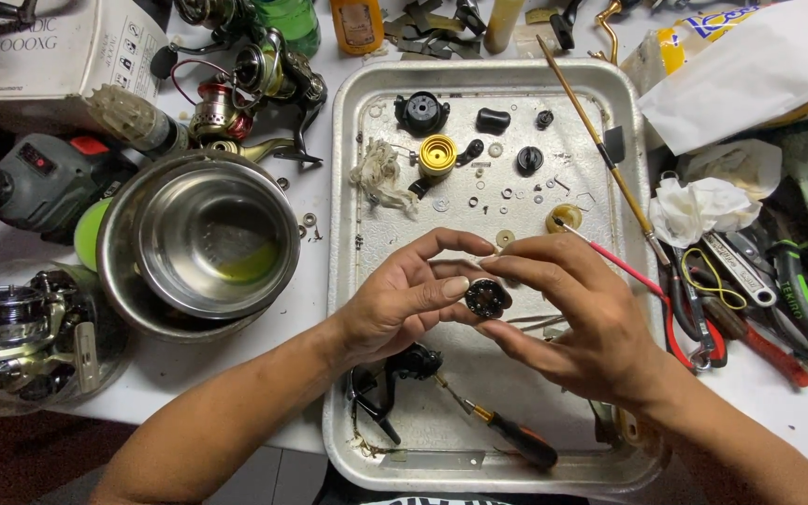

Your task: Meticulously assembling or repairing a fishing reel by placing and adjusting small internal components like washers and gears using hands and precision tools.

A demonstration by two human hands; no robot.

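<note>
Overhead, metal tray (348, 281) w/ small reel parts (washers, yellow spool (438, 154)), both hands' fingers (441, 290) pinching black gear (485, 298)

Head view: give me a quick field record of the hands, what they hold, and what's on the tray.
left hand: fingertips on the small black round part
right hand: pinches the same part from the other side
position: above the metal tray
on tray: yellow spool piece, black knobs, washers, screwdriver
left of tray: steel bowl with some yellowish liquid
right of tray: pliers and crumpled tissue
</note>
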